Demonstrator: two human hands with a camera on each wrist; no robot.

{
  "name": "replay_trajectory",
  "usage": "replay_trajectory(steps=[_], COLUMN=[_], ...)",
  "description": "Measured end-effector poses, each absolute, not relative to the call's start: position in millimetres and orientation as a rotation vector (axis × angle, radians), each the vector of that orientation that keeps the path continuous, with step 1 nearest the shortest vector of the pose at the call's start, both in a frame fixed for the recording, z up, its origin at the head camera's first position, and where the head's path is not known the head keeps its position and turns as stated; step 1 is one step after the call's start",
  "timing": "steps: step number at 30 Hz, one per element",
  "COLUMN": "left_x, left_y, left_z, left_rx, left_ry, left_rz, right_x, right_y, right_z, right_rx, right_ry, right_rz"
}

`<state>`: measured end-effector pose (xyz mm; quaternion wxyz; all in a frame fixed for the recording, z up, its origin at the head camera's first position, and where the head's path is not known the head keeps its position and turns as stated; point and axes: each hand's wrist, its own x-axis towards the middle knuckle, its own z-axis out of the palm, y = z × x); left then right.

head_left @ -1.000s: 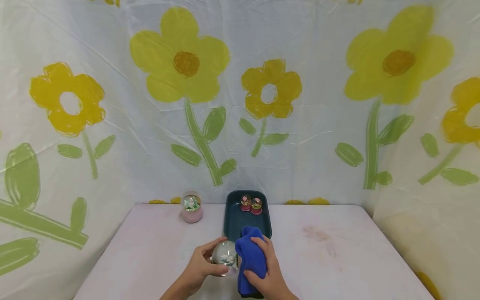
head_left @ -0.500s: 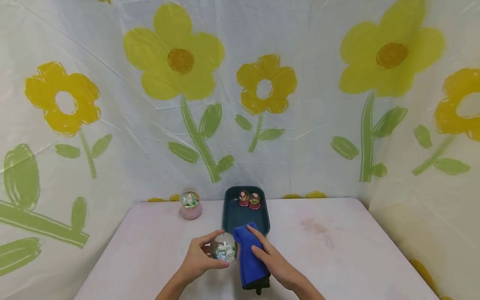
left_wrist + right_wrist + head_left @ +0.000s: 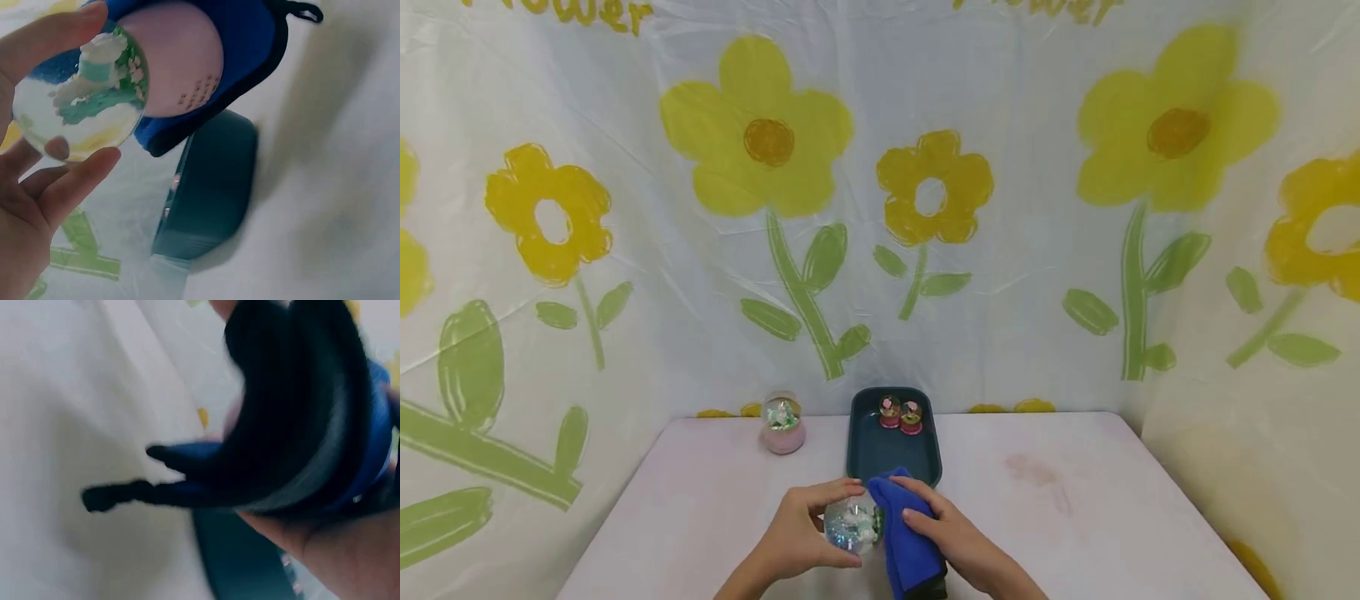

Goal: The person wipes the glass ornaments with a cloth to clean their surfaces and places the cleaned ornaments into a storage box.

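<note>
My left hand (image 3: 801,533) grips a snow globe (image 3: 852,527) by its clear glass ball, thumb on one side and fingers on the other. The globe lies on its side in the air, its pale pink base (image 3: 178,59) pointing right. White and green figures show inside the glass. In my right hand (image 3: 955,537) is a folded blue cloth (image 3: 912,546) with dark edging and a small hanging loop (image 3: 306,10). That cloth lies against the base and hides most of it in the head view; in the left wrist view it passes behind the base.
Beyond my hands a dark teal tray (image 3: 880,457) holds two small globes with red bases, one (image 3: 890,412) left of the other (image 3: 912,418). Another snow globe (image 3: 783,423) with a pink base stands to the tray's left. Flowered sheeting (image 3: 1015,333) hangs behind the table (image 3: 1037,533).
The globe has turned within my left hand, its base now pointing further right. My right hand has shifted along the cloth, and its dark-edged lower end shows more.
</note>
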<state>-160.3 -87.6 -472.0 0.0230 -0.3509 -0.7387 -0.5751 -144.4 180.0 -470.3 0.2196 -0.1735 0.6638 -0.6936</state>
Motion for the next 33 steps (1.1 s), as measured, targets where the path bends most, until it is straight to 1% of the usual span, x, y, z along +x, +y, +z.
replay_trajectory(steps=[4, 7, 12, 15, 20, 25, 29, 33], left_x=[-163.7, -166.0, -169.2, -174.3, -176.8, -170.2, -167.0, -165.7], left_y=[-94.0, -100.3, -99.9, -94.0, -87.4, -84.7, -80.5, -72.9], left_z=[-480.4, -488.3, -500.6, -503.7, -505.5, -504.4, -502.6, -499.6], left_rx=[-1.166, -1.143, -1.077, -0.952, -0.713, -0.569, -0.472, -0.342], left_ry=[-2.258, -2.18, -1.93, -1.864, -1.819, -1.774, -1.703, -1.629], left_rz=[-1.975, -2.286, -2.639, -2.716, -2.824, -2.906, -2.969, -3.031], right_x=[-148.1, -144.1, -138.2, -140.0, -139.0, -136.0, -136.0, -138.0], right_y=[185.8, 186.5, 182.3, 176.9, 165.0, 154.6, 148.2, 143.5], right_z=[-473.5, -477.4, -477.4, -474.7, -480.7, -490.1, -495.1, -496.6], right_rx=[-0.454, -0.444, -0.461, -0.458, -0.466, -0.46, -0.481, -0.442], right_ry=[1.693, 1.665, 1.708, 1.786, 1.845, 1.918, 2.075, 2.233], right_rz=[-1.915, -1.889, -1.893, -1.95, -2.118, -2.232, -2.26, -2.292])
